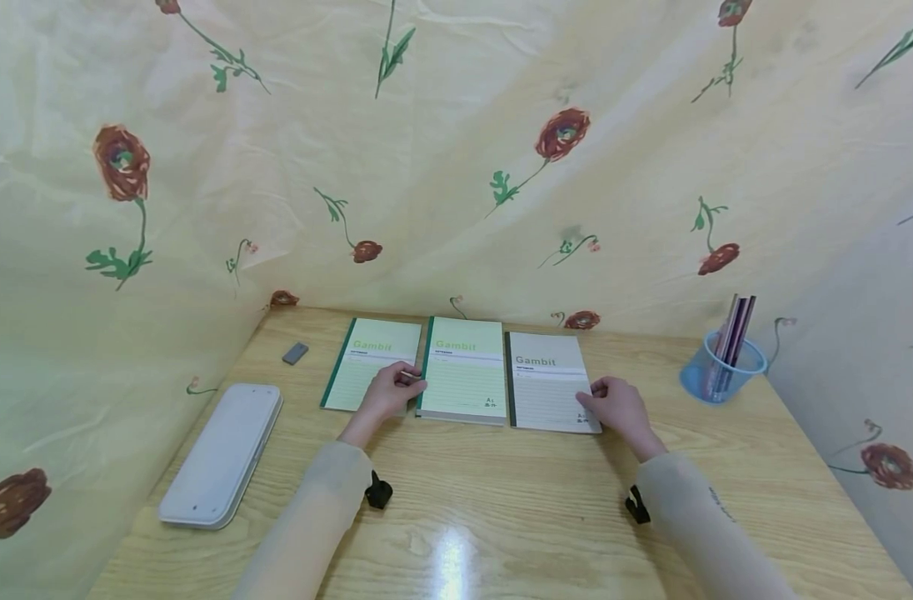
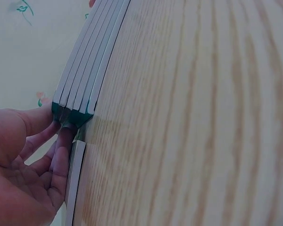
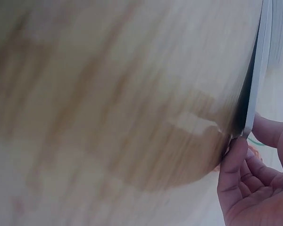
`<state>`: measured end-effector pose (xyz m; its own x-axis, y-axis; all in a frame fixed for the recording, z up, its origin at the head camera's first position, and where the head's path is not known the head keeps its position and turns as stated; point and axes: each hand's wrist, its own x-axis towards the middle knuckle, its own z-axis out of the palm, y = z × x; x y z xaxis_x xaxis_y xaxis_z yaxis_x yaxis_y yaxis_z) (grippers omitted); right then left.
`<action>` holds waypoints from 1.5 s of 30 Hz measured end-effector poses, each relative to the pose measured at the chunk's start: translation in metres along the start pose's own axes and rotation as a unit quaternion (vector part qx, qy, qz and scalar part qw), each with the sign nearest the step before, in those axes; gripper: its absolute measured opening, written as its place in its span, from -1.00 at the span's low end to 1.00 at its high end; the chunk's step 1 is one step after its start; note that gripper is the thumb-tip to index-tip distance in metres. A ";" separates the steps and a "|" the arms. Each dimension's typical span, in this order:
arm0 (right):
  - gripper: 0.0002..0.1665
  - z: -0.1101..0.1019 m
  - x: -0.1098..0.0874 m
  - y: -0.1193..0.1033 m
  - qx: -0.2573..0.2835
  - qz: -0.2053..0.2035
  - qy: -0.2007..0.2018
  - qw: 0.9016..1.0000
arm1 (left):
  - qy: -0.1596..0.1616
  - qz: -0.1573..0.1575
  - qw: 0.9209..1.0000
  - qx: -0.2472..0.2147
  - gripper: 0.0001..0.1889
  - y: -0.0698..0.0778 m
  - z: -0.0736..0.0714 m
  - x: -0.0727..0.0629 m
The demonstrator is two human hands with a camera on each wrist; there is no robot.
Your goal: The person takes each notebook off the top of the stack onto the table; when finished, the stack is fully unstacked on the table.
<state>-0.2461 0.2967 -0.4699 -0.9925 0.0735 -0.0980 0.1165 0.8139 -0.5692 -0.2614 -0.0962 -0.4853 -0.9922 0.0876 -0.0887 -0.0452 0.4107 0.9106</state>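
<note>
Pinching on both sides: left hand (image 1: pixel 389 390) had thumb and fingers on the green spine edge of the middle notebook stack (image 1: pixel 464 367); right hand (image 1: pixel 617 404) had thumb over, fingers under the lower right corner of the right notebook (image 1: pixel 546 392). Stack was several books thick, pale green cover, page edges white. Right notebook was thinner, greyer, with a dark spine and a ruled-line print. Left notebook (image 1: pixel 359 375), pale green with green spine, lay just beside the stack, partly behind the left hand. All three spots sat in a row near the back of the wooden table (image 1: pixel 486 483).

Covers read "Gambit", smaller "NOTEBOOK" below; lower-right characters too small to read. Right sleeve (image 1: pixel 696 508) lettering unreadable.

Containers: translucent blue cup (image 1: pixel 698 385) at far right held upright-leaning pencils (image 1: pixel 737 329). White case (image 1: pixel 220 454) at left was closed, contents hidden. Small grey block (image 1: pixel 295 353) lay beyond it.
</note>
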 end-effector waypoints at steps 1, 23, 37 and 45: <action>-0.54 0.000 0.000 0.000 0.001 -0.001 0.000 1.000 | 0.000 0.000 1.000 0.000 -0.75 0.000 0.000 0.000; -0.55 -0.001 0.000 -0.001 0.003 0.004 0.000 1.000 | 0.003 0.000 1.000 0.007 -0.75 -0.002 0.001 0.002; -0.53 -0.003 0.012 -0.047 -0.010 -0.041 0.031 0.999 | 0.002 -0.003 1.000 0.010 -0.75 -0.002 0.002 0.003; -0.59 0.032 0.013 -0.086 0.071 -0.053 -0.010 0.996 | -0.001 -0.010 1.000 0.005 -0.75 -0.002 0.002 0.002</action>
<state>-0.2683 0.2091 -0.4481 -0.9987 -0.0207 -0.0471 0.0174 0.7264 -0.6870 -0.2632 -0.0957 -0.4884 -0.9910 0.0809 -0.1066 -0.0628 0.4220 0.9044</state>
